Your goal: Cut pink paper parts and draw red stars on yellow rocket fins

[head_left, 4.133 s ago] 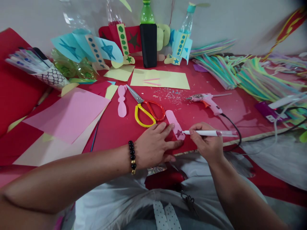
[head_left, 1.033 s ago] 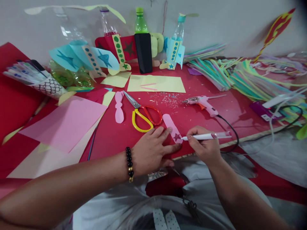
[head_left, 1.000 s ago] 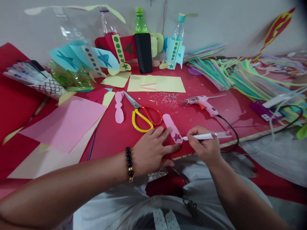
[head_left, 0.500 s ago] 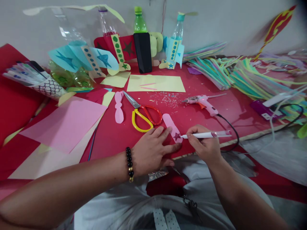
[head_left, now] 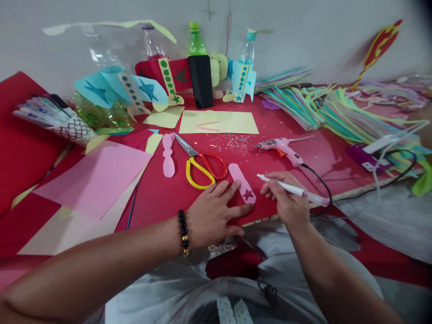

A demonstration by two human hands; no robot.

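My left hand [head_left: 216,211] lies flat with spread fingers, its fingertips pressing the edge of a pink paper strip [head_left: 239,176] on the red table. A dark pink star [head_left: 248,194] is coloured near the strip's lower end. In my right hand [head_left: 292,200] is a white marker pen [head_left: 286,186] with a clear pink end. Its tip points left, apart from the strip and a little right of it. Just beyond my left hand rest scissors [head_left: 199,166] with one yellow and one red handle, blades apart only slightly if at all. Beside them is a pink propeller-shaped cutout [head_left: 168,155].
A pink glue gun [head_left: 281,148] with a black cord lies to the right. Pink paper [head_left: 94,175] and a cup of markers [head_left: 72,126] are at left. Decorated bottles [head_left: 246,67] and a black phone [head_left: 201,82] stand at the back. Pipe cleaners [head_left: 293,108] pile up far right.
My right hand has lifted the marker off the star and drawn it slightly up and right. The left hand stays on the strip. The whole view has shifted a little.
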